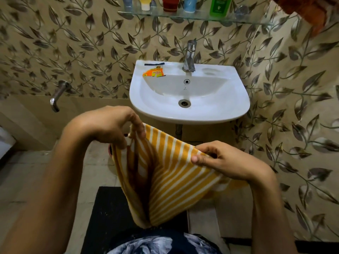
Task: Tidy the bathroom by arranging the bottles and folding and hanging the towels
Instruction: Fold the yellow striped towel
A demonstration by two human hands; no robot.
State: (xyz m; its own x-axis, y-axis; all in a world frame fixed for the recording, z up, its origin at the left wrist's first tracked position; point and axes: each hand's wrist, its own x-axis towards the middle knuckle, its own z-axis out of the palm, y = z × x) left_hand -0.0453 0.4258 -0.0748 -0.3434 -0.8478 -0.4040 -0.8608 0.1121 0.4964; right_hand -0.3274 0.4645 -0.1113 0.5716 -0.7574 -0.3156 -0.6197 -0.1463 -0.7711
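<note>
A yellow towel with white stripes (170, 176) hangs folded lengthwise in front of me, below the sink. My left hand (110, 125) pinches its upper left corner, and my right hand (220, 160) pinches the upper right edge. The cloth sags between the two hands and drops toward my lap. Several bottles stand in a row on the glass shelf (253, 22) above the sink: a grey one (127, 1), a yellow one (145, 3), a red one (171, 4), a blue one (189, 4) and a green one (220, 6). An orange-brown cloth (308, 10) hangs at the top right corner.
The white wall sink (229, 110) with a chrome tap (189, 55) is straight ahead; an orange sachet wrapper (153, 73) lies on its left rim. A chrome wall spout (58, 96) juts out at the left. A black mat (108, 213) covers the floor below me.
</note>
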